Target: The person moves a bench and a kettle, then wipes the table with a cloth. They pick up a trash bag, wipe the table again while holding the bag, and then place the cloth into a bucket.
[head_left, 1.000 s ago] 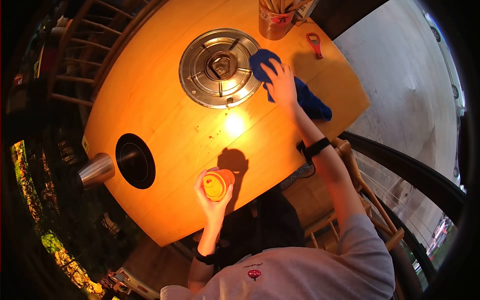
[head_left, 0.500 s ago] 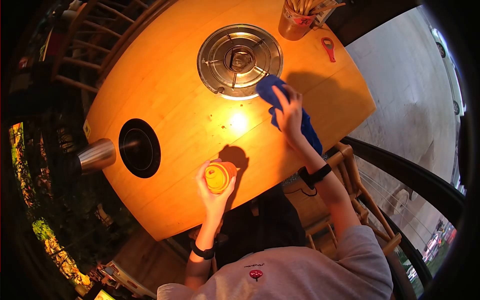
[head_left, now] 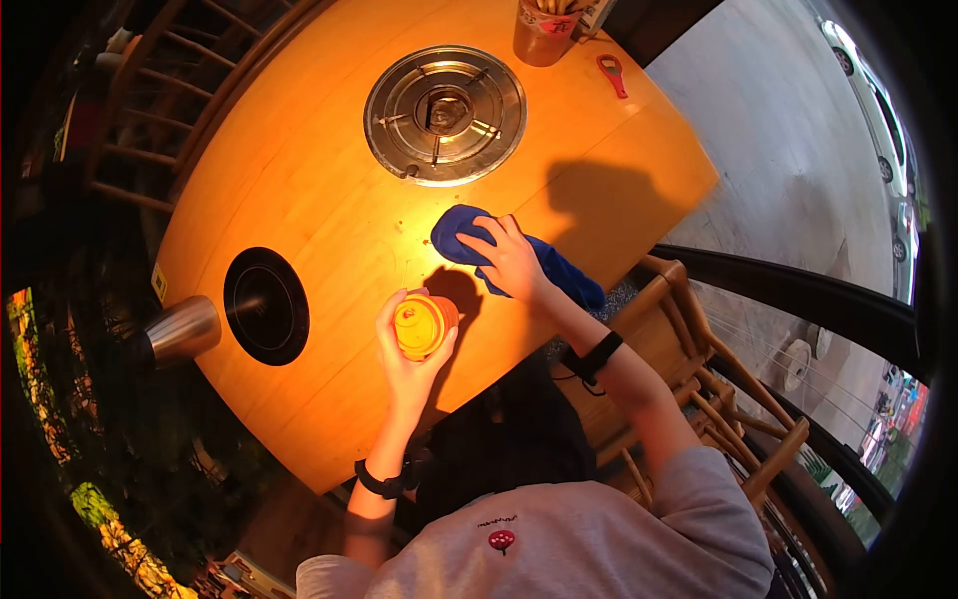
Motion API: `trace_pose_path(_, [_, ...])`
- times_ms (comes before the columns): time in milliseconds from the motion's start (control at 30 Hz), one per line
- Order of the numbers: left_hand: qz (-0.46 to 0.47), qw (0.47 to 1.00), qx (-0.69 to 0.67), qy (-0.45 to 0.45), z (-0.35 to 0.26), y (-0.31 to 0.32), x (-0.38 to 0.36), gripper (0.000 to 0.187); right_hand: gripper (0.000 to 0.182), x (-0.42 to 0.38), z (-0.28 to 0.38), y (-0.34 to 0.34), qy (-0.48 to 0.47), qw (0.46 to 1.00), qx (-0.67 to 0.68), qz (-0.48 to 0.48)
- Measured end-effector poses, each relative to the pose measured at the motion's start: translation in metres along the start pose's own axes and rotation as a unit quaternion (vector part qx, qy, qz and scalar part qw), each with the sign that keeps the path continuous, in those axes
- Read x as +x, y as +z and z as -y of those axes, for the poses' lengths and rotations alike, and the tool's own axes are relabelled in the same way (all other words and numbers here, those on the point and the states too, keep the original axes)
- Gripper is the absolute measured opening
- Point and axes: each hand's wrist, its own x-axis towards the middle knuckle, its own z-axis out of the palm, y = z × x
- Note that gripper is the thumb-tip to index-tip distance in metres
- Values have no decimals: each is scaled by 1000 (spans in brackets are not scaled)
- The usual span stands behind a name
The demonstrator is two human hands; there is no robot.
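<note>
My left hand is wrapped round an orange-yellow lidded cup and holds it upright near the front of the wooden table. My right hand presses on a blue cloth, gripping it with bent fingers. One end of the cloth trails toward the table's right edge. A few small dark crumbs lie by the cloth, close to a bright patch of lamplight. Beyond the cloth is a round metal burner set into the tabletop.
At the left, a black round plate is set in the table near a metal cylinder. A brown pot of chopsticks and a red bottle opener sit at the far right. A wooden chair stands at the right edge.
My right hand has drawn the blue cloth from beside the burner nearer to me and leftward, over the lit patch. The cup stays in my left hand. The view has shifted slightly.
</note>
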Motion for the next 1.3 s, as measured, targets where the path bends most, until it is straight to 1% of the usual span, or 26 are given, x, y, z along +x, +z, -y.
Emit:
trace_pose_path(67, [28, 999, -5, 19, -14, 4, 11, 71, 55, -5, -22, -34, -5, 996, 20, -87])
trace_pose_path(133, [41, 998, -6, 46, -26, 10, 29, 71, 52, -3, -65, -72, 57, 977, -52, -200])
trace_pose_path(200, [53, 996, 7, 73, -38, 21, 49, 70, 50, -7, -106, -102, 167, 928, -251, -220])
trace_pose_path(267, [61, 992, 28, 104, -52, 43, 73, 69, 49, -11, -139, -81, 207, 910, -260, -247])
trace_pose_path(333, [74, 971, 108, 200, -67, 74, 100, 67, 53, -6, -98, -63, 209, 920, -255, -210])
trace_pose_path(367, [76, 955, 147, 247, -71, 93, 114, 66, 56, -9, -73, -50, 193, 947, -195, -168])
trace_pose_path(400, [87, 959, 115, 245, -66, 114, 127, 65, 59, -13, -52, -30, 177, 958, -163, -153])
trace_pose_path(433, [98, 962, 109, 230, -61, 135, 137, 65, 55, -19, -30, -14, 132, 971, -141, -139])
trace_pose_path(467, [107, 965, 103, 217, -55, 157, 148, 66, 45, -23, -27, 17, 48, 980, -130, -139])
trace_pose_path(533, [114, 968, 99, 200, -37, 197, 171, 65, 34, -28, -1, 32, -42, 983, -18, -179])
trace_pose_path(567, [118, 970, 98, 190, -27, 214, 182, 65, 31, -29, 4, 42, -7, 976, 98, -192])
trace_pose_path(633, [109, 962, 123, 216, -6, 245, 207, 66, 25, -34, 2, 37, -16, 965, 159, -207])
trace_pose_path(667, [104, 959, 135, 228, 3, 258, 218, 67, 23, -37, 1, 20, -60, 970, 103, -211])
trace_pose_path(733, [108, 957, 138, 233, 10, 275, 235, 68, 31, -50, -1, -18, 16, 980, 39, -195])
trace_pose_path(767, [110, 956, 138, 233, 13, 282, 242, 68, 41, -56, -4, -42, 67, 976, 15, -205])
trace_pose_path(800, [111, 956, 138, 233, 17, 288, 249, 68, 44, -65, -15, -63, 105, 972, -5, -212])
trace_pose_path(900, [124, 945, 151, 262, 30, 302, 258, 69, 58, -81, -61, -113, 207, 932, -21, -296])
trace_pose_path(967, [125, 944, 166, 257, 31, 307, 257, 72, 62, -82, -93, -132, 247, 908, -76, -329])
trace_pose_path(1033, [143, 948, 163, 234, 32, 310, 257, 78, 62, -80, -116, -130, 303, 890, -172, -294])
trace_pose_path(1067, [113, 949, 181, 233, 29, 310, 253, 78, 63, -75, -120, -127, 339, 876, -212, -270])
trace_pose_path(1100, [84, 949, 199, 229, 22, 308, 245, 79, 68, -68, -122, -120, 352, 866, -221, -278])
trace_pose_path(1133, [58, 948, 218, 225, 15, 301, 239, 80, 69, -63, -122, -113, 342, 875, -194, -282])
trace_pose_path(1167, [79, 956, 217, 183, 8, 289, 238, 85, 69, -59, -120, -106, 334, 883, -166, -285])
trace_pose_path(1200, [90, 955, 222, 177, 12, 276, 239, 86, 70, -55, -118, -102, 325, 890, -140, -289])
trace_pose_path(1267, [117, 951, 226, 174, 9, 256, 249, 88, 64, -48, -108, -101, 255, 931, -108, -236])
trace_pose_path(1300, [108, 939, 214, 246, 4, 253, 250, 85, 63, -46, -108, -100, 258, 932, -105, -234])
